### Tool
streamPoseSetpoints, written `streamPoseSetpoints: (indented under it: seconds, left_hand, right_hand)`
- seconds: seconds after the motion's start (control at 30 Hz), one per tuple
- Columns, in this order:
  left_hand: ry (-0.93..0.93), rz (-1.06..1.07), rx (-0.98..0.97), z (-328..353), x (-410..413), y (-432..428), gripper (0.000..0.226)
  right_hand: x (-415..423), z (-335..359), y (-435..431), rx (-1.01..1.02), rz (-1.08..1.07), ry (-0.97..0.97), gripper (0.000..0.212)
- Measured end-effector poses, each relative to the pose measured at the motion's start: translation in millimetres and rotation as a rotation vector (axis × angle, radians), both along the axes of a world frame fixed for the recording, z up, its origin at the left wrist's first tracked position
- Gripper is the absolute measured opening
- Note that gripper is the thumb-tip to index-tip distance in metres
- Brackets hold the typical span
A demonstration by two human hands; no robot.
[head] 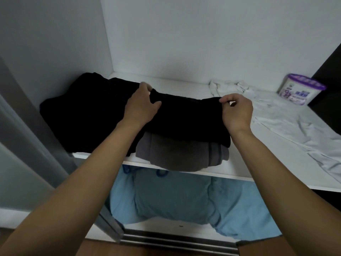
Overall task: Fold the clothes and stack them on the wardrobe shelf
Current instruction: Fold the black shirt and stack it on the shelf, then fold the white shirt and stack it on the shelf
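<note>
Now the left hand [142, 106] and right hand [237, 109] each pinch a far corner of the folded black garment [184, 117], sitting atop a folded grey garment [180, 154] on the white wardrobe shelf [184, 85]; right of it, a rumpled white garment [286, 122] awaits folding.

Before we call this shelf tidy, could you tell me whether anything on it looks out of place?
Yes. The folded grey garment under the black garment bulges past the shelf's front edge, so the stack sits far forward. To its right, a white garment lies spread and rumpled, not folded.
</note>
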State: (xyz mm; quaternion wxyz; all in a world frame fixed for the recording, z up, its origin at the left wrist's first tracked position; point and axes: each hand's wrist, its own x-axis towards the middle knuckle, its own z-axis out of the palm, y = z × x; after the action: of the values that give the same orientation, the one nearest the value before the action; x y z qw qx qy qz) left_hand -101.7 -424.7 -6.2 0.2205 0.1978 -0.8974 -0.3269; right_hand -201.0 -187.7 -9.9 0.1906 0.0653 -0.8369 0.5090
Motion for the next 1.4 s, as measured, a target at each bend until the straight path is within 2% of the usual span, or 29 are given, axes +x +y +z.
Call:
streamPoseSetpoints:
  seconds: [0.07, 0.1, 0.17, 0.27, 0.33, 0.4, 0.5, 0.6, 0.7, 0.77, 0.87, 0.93, 0.97, 1.03, 1.1, 1.2, 1.27, 1.33, 1.4]
  left_hand:
    - [0.193, -0.013, -0.222, -2, -4, 5, 0.047]
    - [0.249, -0.041, -0.356, -2, -8, 5, 0.044]
    - [0.166, -0.179, -0.503, -6, -19, 5, 0.035]
    - [-0.213, -0.358, -0.434, -16, -29, 10, 0.035]
    - [-0.306, -0.332, -0.451, -12, -35, 13, 0.036]
    - [-0.349, -0.253, -0.554, -4, -37, 23, 0.034]
    - [-0.159, -0.146, -0.593, 2, -39, 58, 0.031]
    - [0.043, -0.226, -0.481, 8, -44, 112, 0.031]
    - [0.081, -0.36, -0.373, 5, -56, 160, 0.028]
    - [0.052, -0.42, -0.284, 0, -69, 186, 0.025]
    - [-0.056, -0.483, -0.144, -6, -91, 227, 0.022]
    - [-0.149, -0.503, -0.018, -10, -107, 257, 0.021]
    - [-0.192, -0.487, 0.04, -12, -115, 271, 0.021]
    - [-0.273, -0.438, 0.177, -20, -131, 300, 0.024]
    - [-0.343, -0.376, 0.411, -27, -143, 327, 0.024]
    - [-0.357, -0.26, 0.671, -32, -158, 362, 0.041]
    - [-0.332, -0.227, 0.79, -31, -171, 381, 0.055]
    - [-0.303, -0.212, 0.926, -29, -180, 400, 0.056]
    - [-0.273, -0.19, 0.952, -28, -181, 417, 0.059]
  right_hand:
    - [2, -3, -4, -0.015, -0.024, 0.109, 0.031]
    - [3, -8, -6, 0.041, -0.018, 0.131, 0.032]
    - [3, -23, -7, 0.261, 0.039, 0.012, 0.033]
    - [-2, -38, -1, 0.491, 0.123, -0.23, 0.036]
    - [-8, -37, 0, 0.518, 0.184, -0.25, 0.034]
    - [-12, -36, 4, 0.503, 0.254, -0.253, 0.031]
    - [-13, -36, 27, 0.422, 0.312, -0.218, 0.034]
    - [-19, -34, 83, 0.325, 0.307, -0.094, 0.032]
    - [-35, -30, 151, 0.342, 0.214, -0.005, 0.026]
    - [-53, -28, 200, 0.377, 0.103, -0.092, 0.032]
    - [-74, -31, 268, 0.519, -0.066, -0.38, 0.056]
    - [-78, -40, 298, 0.666, -0.122, -0.462, 0.053]
    - [-78, -46, 308, 0.686, -0.122, -0.434, 0.048]
    - [-78, -57, 322, 0.594, -0.076, -0.284, 0.026]
    - [-79, -65, 330, 0.495, -0.035, -0.17, 0.005]
    - [-81, -73, 336, 0.456, 0.035, -0.126, 0.008]
    - [-75, -70, 338, 0.374, 0.18, -0.189, 0.008]
    - [-59, -63, 341, 0.252, 0.356, -0.296, 0.01]
    - [-37, -58, 344, 0.167, 0.507, -0.346, 0.005]
